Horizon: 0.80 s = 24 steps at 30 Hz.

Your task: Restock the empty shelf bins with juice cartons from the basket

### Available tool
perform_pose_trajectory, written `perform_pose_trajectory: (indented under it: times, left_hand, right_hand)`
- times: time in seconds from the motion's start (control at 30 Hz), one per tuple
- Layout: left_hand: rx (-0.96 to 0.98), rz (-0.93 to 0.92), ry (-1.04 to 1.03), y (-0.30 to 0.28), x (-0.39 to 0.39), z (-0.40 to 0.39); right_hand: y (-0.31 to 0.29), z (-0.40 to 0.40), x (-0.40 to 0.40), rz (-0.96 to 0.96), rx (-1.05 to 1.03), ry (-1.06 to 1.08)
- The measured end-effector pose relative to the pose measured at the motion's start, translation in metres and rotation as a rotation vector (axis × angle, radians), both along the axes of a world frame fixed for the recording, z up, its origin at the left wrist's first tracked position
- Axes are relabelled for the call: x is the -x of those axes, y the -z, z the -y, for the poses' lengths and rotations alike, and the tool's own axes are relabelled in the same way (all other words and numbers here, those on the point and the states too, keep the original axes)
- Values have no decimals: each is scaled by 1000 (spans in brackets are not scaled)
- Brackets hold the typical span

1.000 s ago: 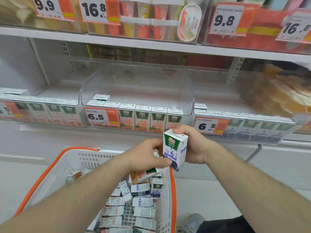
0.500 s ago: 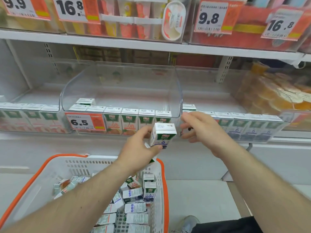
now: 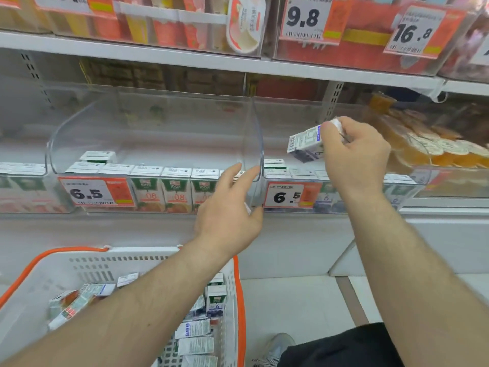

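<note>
Carton (image 3: 304,144) in right hand (image 3: 357,157) above bin (image 3: 344,205)

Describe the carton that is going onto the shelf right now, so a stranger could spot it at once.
Find the middle shelf's right clear bin, with the 6.5 price tag on its front. Above its row of standing cartons, the right hand grips one juice carton. Unlike the upright cartons below, it is tilted in the air, barcode side showing.

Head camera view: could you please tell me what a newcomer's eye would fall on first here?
The right hand stands out, holding a small white-and-purple juice carton tilted above the right clear plastic shelf bin. The left hand hangs open before the middle clear bin, which holds a front row of green-and-orange cartons. Below left sits the white basket with an orange rim, with more cartons inside.
</note>
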<state>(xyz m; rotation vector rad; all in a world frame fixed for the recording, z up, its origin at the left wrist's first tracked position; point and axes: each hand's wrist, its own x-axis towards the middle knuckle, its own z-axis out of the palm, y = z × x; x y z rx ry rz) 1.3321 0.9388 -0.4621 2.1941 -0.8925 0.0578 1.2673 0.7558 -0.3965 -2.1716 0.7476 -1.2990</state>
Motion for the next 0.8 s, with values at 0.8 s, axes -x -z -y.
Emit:
perform_pose_trajectory:
  times: [0.8]
  left_hand:
    - [46,11,102,16,-12,14]
  right_hand:
    - [28,24,-65,-881,-40,24]
